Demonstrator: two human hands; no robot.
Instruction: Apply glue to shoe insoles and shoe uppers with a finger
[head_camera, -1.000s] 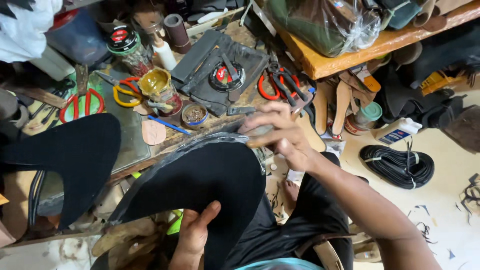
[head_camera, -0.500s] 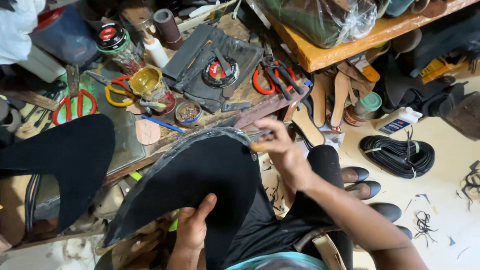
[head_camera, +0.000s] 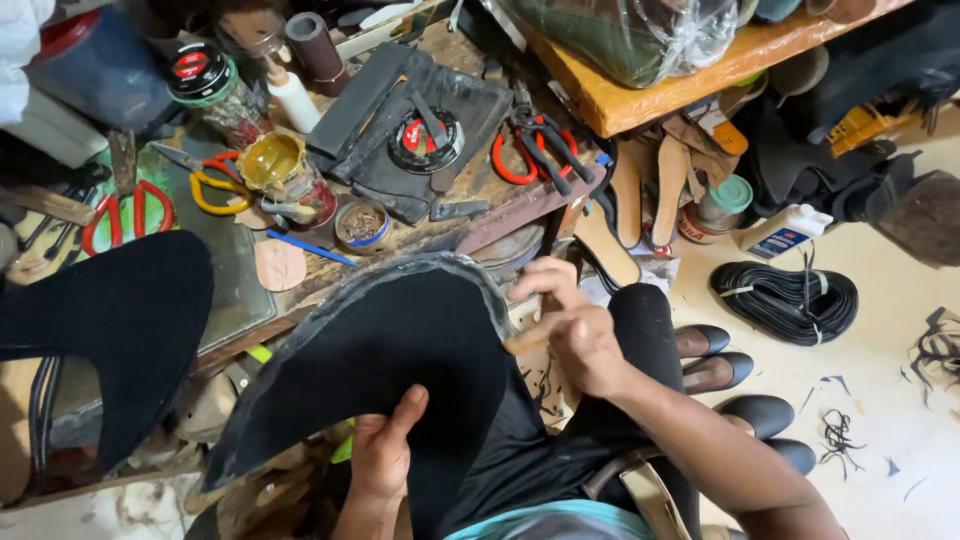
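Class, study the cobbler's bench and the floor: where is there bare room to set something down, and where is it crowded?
Bare floor lies between the black cord coil, the dark shoes and the scraps. The glass sheet beside the black piece is partly free. The bench around the tins and red scissors is crowded.

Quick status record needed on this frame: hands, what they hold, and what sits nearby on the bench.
left hand: grips the lower edge of the black sheet, thumb on top
right hand: at the sheet's right edge, pinching a small tan tool; tool kind unclear
black sheet: large, curved, draped over the lap, pale rim along its top
workbench: cluttered; open glue tin, red-handled pliers
floor: black shoes, coiled black cord
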